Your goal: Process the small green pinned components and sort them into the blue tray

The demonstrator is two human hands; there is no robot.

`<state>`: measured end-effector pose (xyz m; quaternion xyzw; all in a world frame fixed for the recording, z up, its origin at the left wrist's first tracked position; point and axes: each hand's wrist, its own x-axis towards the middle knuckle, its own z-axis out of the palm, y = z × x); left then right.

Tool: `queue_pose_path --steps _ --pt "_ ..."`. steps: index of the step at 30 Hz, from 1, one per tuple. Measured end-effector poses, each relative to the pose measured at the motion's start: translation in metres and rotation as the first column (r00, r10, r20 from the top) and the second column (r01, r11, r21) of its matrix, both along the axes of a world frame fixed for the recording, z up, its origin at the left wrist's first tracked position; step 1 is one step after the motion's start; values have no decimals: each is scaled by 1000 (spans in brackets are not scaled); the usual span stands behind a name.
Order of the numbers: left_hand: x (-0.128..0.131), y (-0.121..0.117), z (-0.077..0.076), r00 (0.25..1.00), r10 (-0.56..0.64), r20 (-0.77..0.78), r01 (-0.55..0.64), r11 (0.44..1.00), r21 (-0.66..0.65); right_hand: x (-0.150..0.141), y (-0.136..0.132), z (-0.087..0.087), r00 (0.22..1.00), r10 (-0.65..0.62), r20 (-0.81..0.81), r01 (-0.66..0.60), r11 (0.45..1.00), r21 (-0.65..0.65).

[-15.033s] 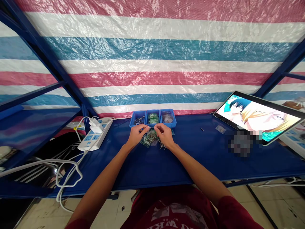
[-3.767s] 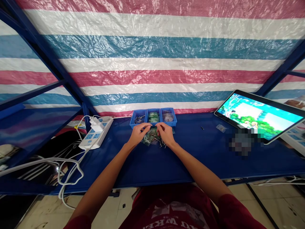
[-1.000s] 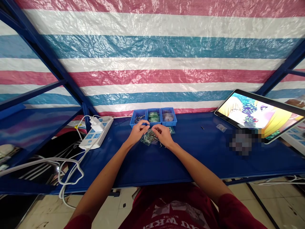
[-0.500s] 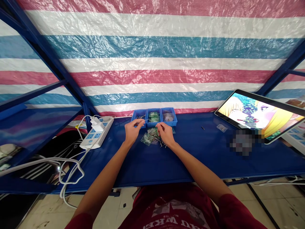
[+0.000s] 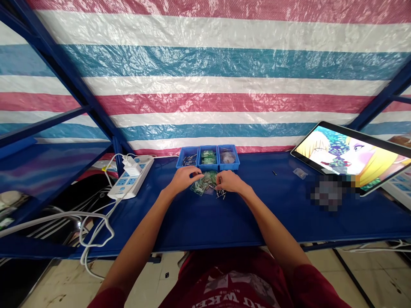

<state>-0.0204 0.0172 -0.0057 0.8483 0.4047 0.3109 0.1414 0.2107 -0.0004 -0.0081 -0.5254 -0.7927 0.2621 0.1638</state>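
My left hand point(image 5: 184, 179) hovers just left of a pile on the blue table. Its thumb and index finger are curved with a small gap, and nothing shows between them. My right hand point(image 5: 231, 181) reaches down into the pile's right side. Its fingers are pressed together at the small metal pins point(image 5: 221, 194); what they hold is hidden. Green-printed clear bags point(image 5: 198, 188) lie in the pile under more metal pieces. Behind the hands stand three joined blue bins: the left bin point(image 5: 182, 163) holds metal pins, the middle one green packets point(image 5: 208, 158), the right one clear bags point(image 5: 227, 157).
A white power strip point(image 5: 130, 179) with plugs and cables lies on the left. At the right a tablet point(image 5: 349, 156) leans, showing a cartoon. A small clear bag point(image 5: 300, 173) and a single dark pin point(image 5: 274, 173) lie on the table point(image 5: 205, 226).
Half a second ago my left hand was at the left bin; it has come back right and down. My right hand has lowered from above the pile to its right side.
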Motion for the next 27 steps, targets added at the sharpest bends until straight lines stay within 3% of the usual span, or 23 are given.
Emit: queue_pose_path --steps 3,8,11,17,27 --pt "3 -1 -3 994 -66 -85 60 996 -66 10 -4 5 988 155 21 -151 980 -131" --pt "7 -4 -2 978 -142 -155 122 983 -134 12 -9 13 960 168 224 -128 975 -183" --pt "8 -5 -2 970 -161 -183 131 977 -167 8 -11 19 932 246 268 -165 943 -290" --pt "7 -4 -4 967 -142 -211 110 982 -155 2 -14 24 930 184 318 -120 970 -211" --pt "9 -4 -6 962 -152 -228 117 980 -160 -2 -12 16 918 149 367 -107 985 -132"
